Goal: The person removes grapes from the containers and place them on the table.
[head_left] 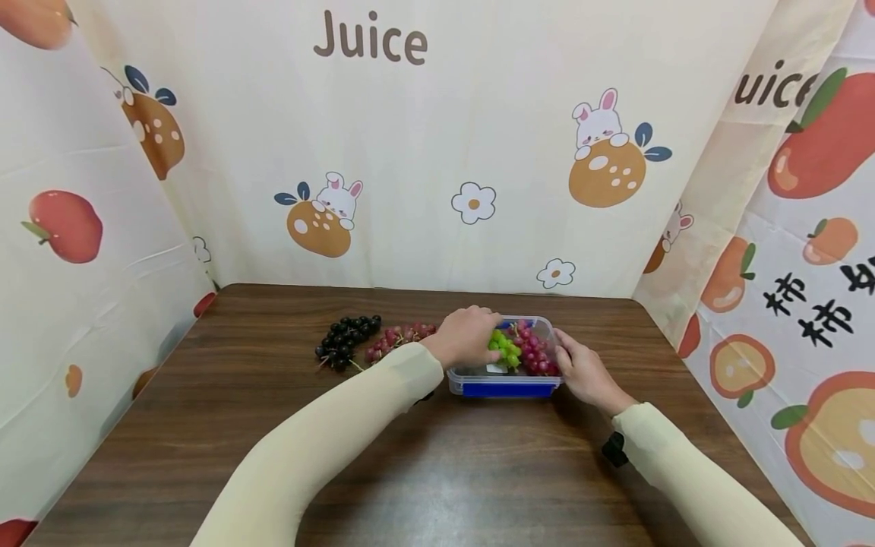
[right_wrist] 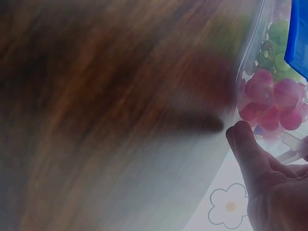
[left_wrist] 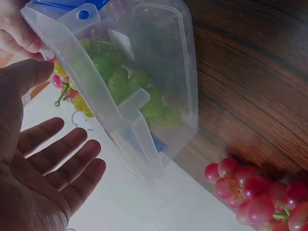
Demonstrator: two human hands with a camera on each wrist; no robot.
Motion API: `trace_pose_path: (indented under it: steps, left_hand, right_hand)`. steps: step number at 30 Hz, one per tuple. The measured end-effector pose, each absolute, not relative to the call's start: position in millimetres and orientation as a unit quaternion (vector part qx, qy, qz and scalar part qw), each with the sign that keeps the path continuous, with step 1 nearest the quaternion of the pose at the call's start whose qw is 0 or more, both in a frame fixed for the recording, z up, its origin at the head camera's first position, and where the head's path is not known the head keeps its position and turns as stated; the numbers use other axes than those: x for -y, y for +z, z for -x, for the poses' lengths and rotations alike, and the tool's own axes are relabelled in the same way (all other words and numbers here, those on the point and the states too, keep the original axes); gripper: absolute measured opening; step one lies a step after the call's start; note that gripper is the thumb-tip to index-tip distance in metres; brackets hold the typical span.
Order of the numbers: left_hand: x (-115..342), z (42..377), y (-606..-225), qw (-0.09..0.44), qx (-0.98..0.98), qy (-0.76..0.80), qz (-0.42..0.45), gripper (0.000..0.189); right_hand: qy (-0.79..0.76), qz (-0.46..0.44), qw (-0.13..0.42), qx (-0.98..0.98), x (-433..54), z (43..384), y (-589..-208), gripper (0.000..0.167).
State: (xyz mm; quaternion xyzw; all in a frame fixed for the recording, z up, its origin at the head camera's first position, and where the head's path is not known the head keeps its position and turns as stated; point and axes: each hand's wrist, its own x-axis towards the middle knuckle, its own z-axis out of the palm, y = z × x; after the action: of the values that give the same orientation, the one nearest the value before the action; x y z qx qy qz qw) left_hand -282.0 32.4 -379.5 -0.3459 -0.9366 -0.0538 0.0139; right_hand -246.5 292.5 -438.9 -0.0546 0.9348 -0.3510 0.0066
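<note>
Cream sleeves [head_left: 328, 448] reach forward over a dark wooden table [head_left: 424, 471] toward a clear plastic box [head_left: 540, 328] with a blue base, which sits right of centre and holds a green grape bunch [head_left: 504, 349] beside a red one [head_left: 536, 355]. Left hand [head_left: 466, 334] hovers over the box's left end at the green grapes; from the head view it looks curved over them, yet the left wrist view shows its fingers [left_wrist: 67, 159] spread and straight, nothing pinched, so it reads as released. Right hand [head_left: 584, 374] rests against the box's right wall, thumb [right_wrist: 245, 144] by the plastic; fingers appear relaxed rather than clenched, steadying the box. Two more bunches lie on the table just left of the box: red grapes [head_left: 399, 338], then black grapes [head_left: 347, 338], touching one another. By the look of it the step in hand is settling fruit in the box; doing it well would mean keeping the right hand braced on the wall so the light box does not slide, and lifting bunches by the stem, not the berries.
</note>
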Motion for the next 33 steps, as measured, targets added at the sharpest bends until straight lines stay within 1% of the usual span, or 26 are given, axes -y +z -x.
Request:
trace_pose_path:
  steps: [7,17,24,31,33]
  left_hand:
    - [-37,285,-385,0.007,0.942,-0.043,0.331,0.066]
    - [-40,289,-390,-0.009,0.949,-0.035,0.313,0.068]
    - [-46,293,-393,-0.016,0.946,-0.016,0.325,0.062]
    - [-52,293,-396,-0.02,0.945,0.01,0.325,0.053]
    - [-53,292,-397,-0.021,0.945,0.023,0.326,0.052]
  right_hand:
    - [-0.359,0.049,0.015,-0.932,-293,247,-439,0.054]
    - [-0.355,0.054,0.01,-0.933,-292,247,-439,0.053]
    - [-0.347,0.064,-0.004,-0.936,-292,246,-438,0.052]
    - [-0.346,0.062,-0.005,-0.936,-292,246,-438,0.052]
    - [-0.334,0.07,-0.018,-0.94,-292,246,-437,0.051]
